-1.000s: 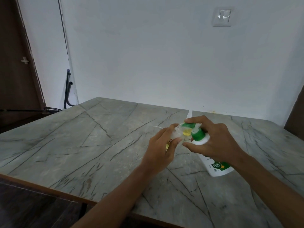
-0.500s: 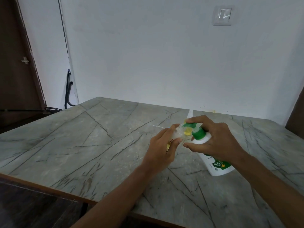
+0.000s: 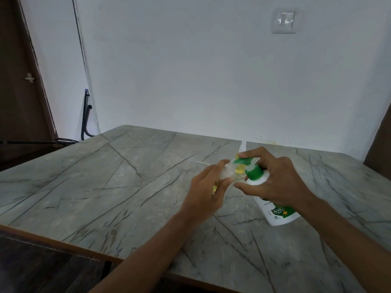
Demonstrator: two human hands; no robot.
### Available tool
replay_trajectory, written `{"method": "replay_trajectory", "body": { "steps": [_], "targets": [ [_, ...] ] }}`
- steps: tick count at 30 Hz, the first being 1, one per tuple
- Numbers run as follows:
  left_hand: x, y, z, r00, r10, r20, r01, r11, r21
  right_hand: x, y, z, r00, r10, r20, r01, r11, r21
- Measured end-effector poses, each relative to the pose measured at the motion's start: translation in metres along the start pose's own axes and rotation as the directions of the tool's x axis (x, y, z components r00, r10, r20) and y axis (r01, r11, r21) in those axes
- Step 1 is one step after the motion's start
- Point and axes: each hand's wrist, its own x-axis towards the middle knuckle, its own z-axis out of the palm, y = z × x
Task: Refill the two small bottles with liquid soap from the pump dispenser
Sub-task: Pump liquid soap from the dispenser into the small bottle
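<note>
Filling step, first of two bottles. The left hand (image 3: 208, 190) holds a small bottle (image 3: 226, 172) of clear plastic just above the table (image 3: 127, 187), its fingers and thumb curled round the body and its mouth raised to the spout. The right hand (image 3: 279, 182) grips the pump dispenser (image 3: 257, 181), which leans to the left with its base on the table. The forefinger lies across the green pump head (image 3: 245, 160), the thumb is hooked under the white shoulder, and the remaining fingers wrap round behind the neck. A yellow shape (image 3: 240, 170) sits just behind the spout; whether it is soap, a cap or the second bottle cannot be told. The fill level is hidden by the fingers. By judgement, the next move is a slow, full press of the pump head, with the bottle mouth held steady directly under the spout so that nothing runs down the outside.
</note>
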Motion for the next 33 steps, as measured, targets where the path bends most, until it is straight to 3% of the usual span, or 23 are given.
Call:
{"method": "replay_trajectory", "body": {
  "steps": [11,20,33],
  "targets": [
    [-0.001,-0.0012,0.0009,0.999,0.017,0.033,-0.016,1.0,-0.011,0.0014,0.0003,-0.0016,1.0,0.02,-0.007,-0.019,0.999,0.037],
    [0.0015,0.0024,0.0001,1.0,0.007,-0.007,-0.007,1.0,0.002,-0.0023,0.0026,-0.0015,0.998,-0.053,0.024,0.054,0.996,-0.068],
    [-0.0006,-0.0035,0.0006,0.999,0.031,0.035,-0.031,1.0,-0.006,0.0039,0.0046,0.0004,0.999,-0.033,-0.025,0.034,0.999,0.026]
  ]
}}
